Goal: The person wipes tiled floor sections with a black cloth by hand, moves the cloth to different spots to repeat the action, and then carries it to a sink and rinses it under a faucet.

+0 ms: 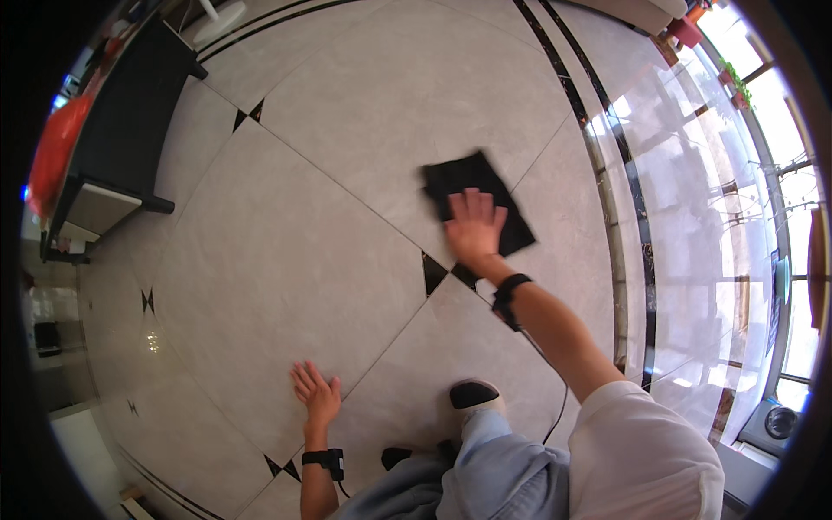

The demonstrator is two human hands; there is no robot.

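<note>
A black cloth [465, 174] lies spread on the glossy light tile floor [260, 227], its edges slightly blurred. My right hand [476, 227] presses flat on the cloth, palm down with the fingers apart, at the end of an outstretched arm. My left hand [317, 393] rests palm down on or just over the bare tile at lower left, fingers spread and holding nothing. Each wrist wears a black strap; a thin cable runs from the right strap [511, 299] and another from the left strap [325, 460].
My shoe [476, 394] and bent knee in light jeans [513, 455] are at the bottom. A dark low cabinet [133, 110] with short legs stands at upper left, bearing a red item [58, 153]. A white stand base [218, 23] is beyond it. Bright windows [790, 169] line the right side.
</note>
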